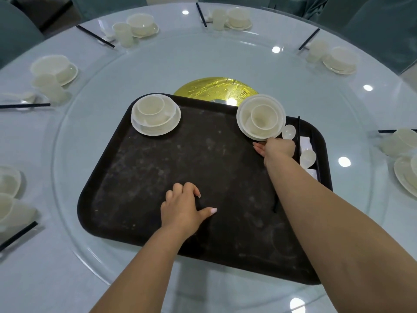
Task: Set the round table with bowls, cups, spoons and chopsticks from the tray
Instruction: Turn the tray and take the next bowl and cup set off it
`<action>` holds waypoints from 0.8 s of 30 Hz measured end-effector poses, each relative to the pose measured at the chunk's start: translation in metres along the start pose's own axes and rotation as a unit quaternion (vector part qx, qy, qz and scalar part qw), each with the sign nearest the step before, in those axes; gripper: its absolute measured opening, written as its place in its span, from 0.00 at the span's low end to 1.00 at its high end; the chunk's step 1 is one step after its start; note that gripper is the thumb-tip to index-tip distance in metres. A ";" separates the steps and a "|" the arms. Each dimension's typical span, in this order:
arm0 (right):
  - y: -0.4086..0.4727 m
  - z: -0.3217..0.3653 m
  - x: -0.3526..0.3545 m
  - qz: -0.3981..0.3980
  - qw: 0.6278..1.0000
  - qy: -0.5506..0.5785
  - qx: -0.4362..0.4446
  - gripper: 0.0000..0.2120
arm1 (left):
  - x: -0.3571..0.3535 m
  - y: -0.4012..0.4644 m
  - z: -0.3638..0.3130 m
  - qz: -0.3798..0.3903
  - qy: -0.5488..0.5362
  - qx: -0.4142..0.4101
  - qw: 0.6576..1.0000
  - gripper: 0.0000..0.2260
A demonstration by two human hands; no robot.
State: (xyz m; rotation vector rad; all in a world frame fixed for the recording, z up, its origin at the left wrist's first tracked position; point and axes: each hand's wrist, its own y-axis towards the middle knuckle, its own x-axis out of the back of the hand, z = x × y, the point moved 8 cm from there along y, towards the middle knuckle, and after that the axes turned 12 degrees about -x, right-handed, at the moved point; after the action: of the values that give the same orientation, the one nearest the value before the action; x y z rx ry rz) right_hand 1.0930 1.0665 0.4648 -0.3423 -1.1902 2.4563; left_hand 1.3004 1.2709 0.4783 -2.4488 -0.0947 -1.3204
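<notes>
A dark brown tray (pixel 158 172) lies on the glass turntable of the round table. On its far left corner stands a stacked set of plate, bowl and cup (pixel 155 115). A second stacked set (pixel 261 117) is tilted up at the far right corner, and my right hand (pixel 276 149) grips its near rim. My left hand (pixel 184 205) rests on the tray's middle with fingers loosely curled and thumb out. Two white spoons (pixel 288 131) (pixel 307 157) and black chopsticks (pixel 298 129) lie along the tray's right edge.
Several place settings with bowl, cup and chopsticks ring the table, such as one at the far left (pixel 140 24), one at the far right (pixel 338 61) and one at the left (pixel 54 68). A gold disc (pixel 214 88) marks the turntable's centre. Chairs stand behind the table.
</notes>
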 end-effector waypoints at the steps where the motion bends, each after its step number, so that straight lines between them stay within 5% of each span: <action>1: 0.001 0.002 -0.001 -0.001 1.000 -0.005 0.003 0.16 | -0.001 0.000 0.000 0.000 0.001 0.001 1.000 0.22; 9: -0.008 0.000 -0.002 0.050 0.995 -0.081 0.037 0.09 | -0.001 0.001 0.002 0.004 0.004 0.005 1.000 0.22; 18: -0.059 -0.060 0.034 0.126 0.973 -0.182 -0.067 0.04 | 0.002 -0.008 -0.003 0.012 0.006 0.016 1.000 0.19; 21: -0.087 -0.079 0.051 0.150 0.962 -0.212 -0.083 0.04 | 0.006 -0.021 0.000 -0.010 -0.076 0.022 0.997 0.15; 24: -0.120 -0.098 0.065 0.179 0.945 -0.260 -0.084 0.04 | 0.013 -0.049 0.003 -0.079 -0.284 0.042 0.955 0.15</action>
State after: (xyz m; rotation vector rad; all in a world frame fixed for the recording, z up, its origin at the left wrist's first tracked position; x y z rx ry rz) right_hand 1.1009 1.2315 0.4966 0.0664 -1.6845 2.8710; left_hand 1.2992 1.3167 0.5013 -2.7102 -0.4887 -0.6070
